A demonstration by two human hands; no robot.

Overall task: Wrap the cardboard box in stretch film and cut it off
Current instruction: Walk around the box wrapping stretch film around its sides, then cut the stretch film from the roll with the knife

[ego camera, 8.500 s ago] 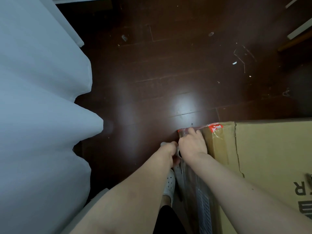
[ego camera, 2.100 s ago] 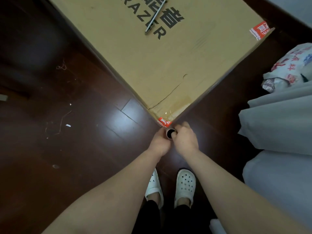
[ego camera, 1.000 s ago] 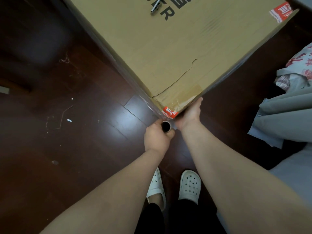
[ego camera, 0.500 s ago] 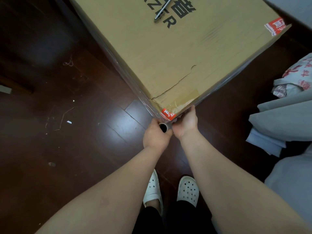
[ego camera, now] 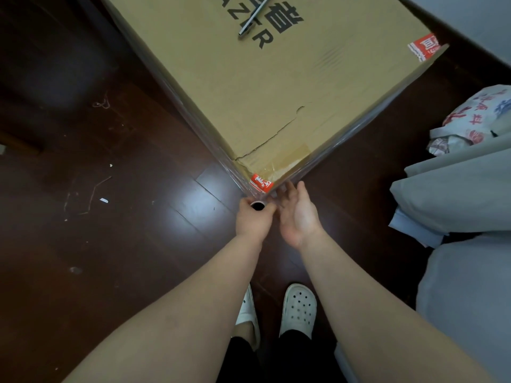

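Since half a second ago the right hand [ego camera: 297,214] has come off the box edge and now hangs just beside the corner, fingers relaxed and holding nothing. The left hand [ego camera: 253,221] stays curled round the stretch film roll [ego camera: 257,205], its dark core end showing, right below the near corner of the cardboard box [ego camera: 265,87].

In the head view, glossy film [ego camera: 193,117] already covers both visible side faces, and a pen-like tool [ego camera: 253,16] lies on the box top.

To do this turn well, I would keep the roll upright and close to the corner, pull the film taut before rounding it, and smooth it with the free palm.

The box stands on a dark wooden floor [ego camera: 110,244] with scattered bits of debris [ego camera: 103,200]; grey fabric [ego camera: 456,194] and a printed bag [ego camera: 475,117] lie to the right.
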